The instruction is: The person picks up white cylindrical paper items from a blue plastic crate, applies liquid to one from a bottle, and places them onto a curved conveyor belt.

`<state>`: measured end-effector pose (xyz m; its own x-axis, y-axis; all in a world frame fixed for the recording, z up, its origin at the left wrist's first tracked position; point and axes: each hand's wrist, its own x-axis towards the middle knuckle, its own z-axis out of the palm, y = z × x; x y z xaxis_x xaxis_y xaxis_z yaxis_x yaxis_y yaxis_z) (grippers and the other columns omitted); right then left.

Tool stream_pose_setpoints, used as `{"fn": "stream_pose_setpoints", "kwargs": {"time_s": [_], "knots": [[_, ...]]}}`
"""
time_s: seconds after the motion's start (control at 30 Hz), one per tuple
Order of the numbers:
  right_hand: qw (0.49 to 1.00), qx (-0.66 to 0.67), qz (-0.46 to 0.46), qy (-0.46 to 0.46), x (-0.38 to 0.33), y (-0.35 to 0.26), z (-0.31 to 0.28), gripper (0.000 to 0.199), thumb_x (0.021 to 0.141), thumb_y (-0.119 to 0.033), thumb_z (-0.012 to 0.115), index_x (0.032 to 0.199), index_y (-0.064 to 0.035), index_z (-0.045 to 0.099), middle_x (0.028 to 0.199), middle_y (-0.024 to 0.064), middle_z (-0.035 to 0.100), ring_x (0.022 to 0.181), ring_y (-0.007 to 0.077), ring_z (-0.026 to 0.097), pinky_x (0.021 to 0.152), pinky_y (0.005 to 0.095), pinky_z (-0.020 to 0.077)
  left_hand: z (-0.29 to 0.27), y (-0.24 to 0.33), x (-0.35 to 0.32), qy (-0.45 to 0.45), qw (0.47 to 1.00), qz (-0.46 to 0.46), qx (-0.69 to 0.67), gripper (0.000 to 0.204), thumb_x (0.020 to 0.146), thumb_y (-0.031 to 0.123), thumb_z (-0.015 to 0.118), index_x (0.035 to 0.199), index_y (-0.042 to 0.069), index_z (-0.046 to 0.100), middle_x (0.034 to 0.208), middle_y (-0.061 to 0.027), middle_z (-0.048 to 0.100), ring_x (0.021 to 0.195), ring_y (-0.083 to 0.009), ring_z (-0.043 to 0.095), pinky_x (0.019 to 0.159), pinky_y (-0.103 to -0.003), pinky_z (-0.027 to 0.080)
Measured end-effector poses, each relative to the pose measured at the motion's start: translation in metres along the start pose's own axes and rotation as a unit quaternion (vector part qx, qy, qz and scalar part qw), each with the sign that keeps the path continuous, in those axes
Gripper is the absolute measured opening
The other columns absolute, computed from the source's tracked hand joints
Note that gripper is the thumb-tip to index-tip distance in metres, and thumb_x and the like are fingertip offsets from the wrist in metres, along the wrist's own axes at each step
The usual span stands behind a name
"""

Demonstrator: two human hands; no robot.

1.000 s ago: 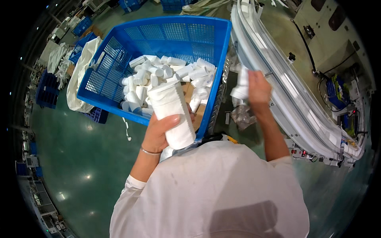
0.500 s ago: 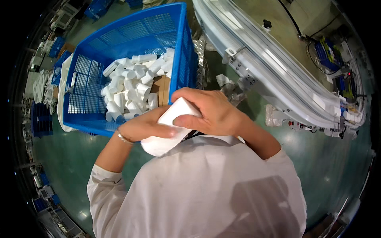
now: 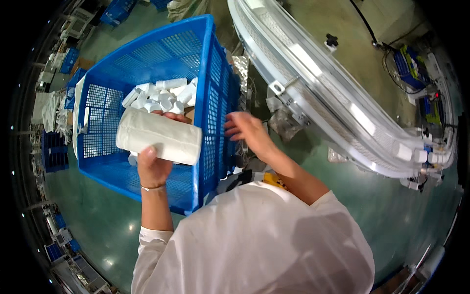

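A white tissue-paper roll [image 3: 159, 134] lies across my left hand [image 3: 155, 169], gripped with the thumb on the near side and fingertips showing on the far side. It is held over the blue plastic basket [image 3: 207, 78], its right end level with the basket's right rim. Smaller-looking white rolls [image 3: 161, 98] lie heaped inside, partly hidden by the held one. Just outside the basket's right wall is my right hand [image 3: 249, 130], with nothing in it and its fingers slightly apart.
A curved conveyor [image 3: 338, 93] with side rails runs along the right, white rolls [image 3: 364, 117] spaced on it. Crumpled clear plastic [image 3: 286, 125] sits between basket and conveyor. A black knob [image 3: 332, 40] stands beyond the far rail. Blue crates [image 3: 53, 152] line the left.
Both hands held the roll close to my body; now my right hand is off it. My left hand has carried the roll left and over the basket. The basket appears nearer in view.
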<state>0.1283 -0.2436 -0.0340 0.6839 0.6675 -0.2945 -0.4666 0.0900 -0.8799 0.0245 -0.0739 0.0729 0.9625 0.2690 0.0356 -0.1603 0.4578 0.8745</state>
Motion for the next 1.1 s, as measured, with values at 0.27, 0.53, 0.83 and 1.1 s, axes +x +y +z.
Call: {"fn": "stream_pose_setpoints", "kwargs": {"time_s": [0.27, 0.53, 0.83, 1.1], "knots": [[0.921, -0.151, -0.299, 0.199, 0.187, -0.104, -0.035, 0.024, 0.081, -0.01, 0.041, 0.098, 0.0007, 0.055, 0.083, 0.013, 0.061, 0.078, 0.0249, 0.058, 0.069, 0.0319, 0.0452, -0.081, -0.018, -0.014, 0.255, 0.96, 0.034, -0.112, 0.064, 0.071, 0.031, 0.059, 0.119, -0.004, 0.034, 0.109, -0.0183, 0.047, 0.106, -0.032, 0.046, 0.095, -0.042, 0.036], [0.786, -0.606, -0.016, 0.119, 0.416, -0.012, -0.107, 0.021, 0.073, -0.014, 0.049, 0.081, 0.004, 0.058, 0.083, 0.0174, 0.061, 0.077, 0.0252, 0.058, 0.063, 0.0361, 0.0437, -0.116, -0.003, -0.017, 0.285, 0.931, 0.118, -0.195, 0.072, 0.071, 0.036, 0.057, 0.122, -0.006, 0.03, 0.1, -0.016, 0.048, 0.088, -0.0259, 0.051, 0.082, -0.037, 0.043], [0.694, -0.708, 0.103, 0.084, 0.454, 0.087, -0.123, 0.034, 0.068, -0.02, 0.054, 0.091, 0.0051, 0.052, 0.092, 0.0187, 0.057, 0.085, 0.0265, 0.056, 0.07, 0.0349, 0.042, -0.129, 0.01, -0.02, 0.363, 0.876, 0.212, -0.237, 0.073, 0.074, 0.039, 0.053, 0.126, -0.004, 0.024, 0.096, -0.0147, 0.046, 0.079, -0.0224, 0.049, 0.07, -0.033, 0.044], [0.694, -0.705, 0.108, 0.097, 0.473, 0.114, -0.13, 0.049, 0.065, -0.025, 0.059, 0.1, 0.006, 0.047, 0.1, 0.02, 0.054, 0.091, 0.0277, 0.053, 0.076, 0.0339, 0.0405, -0.129, 0.007, -0.013, 0.4, 0.863, 0.211, -0.224, 0.07, 0.078, 0.041, 0.049, 0.126, -0.003, 0.023, 0.097, -0.0154, 0.045, 0.081, -0.0232, 0.049, 0.072, -0.035, 0.045]]}}
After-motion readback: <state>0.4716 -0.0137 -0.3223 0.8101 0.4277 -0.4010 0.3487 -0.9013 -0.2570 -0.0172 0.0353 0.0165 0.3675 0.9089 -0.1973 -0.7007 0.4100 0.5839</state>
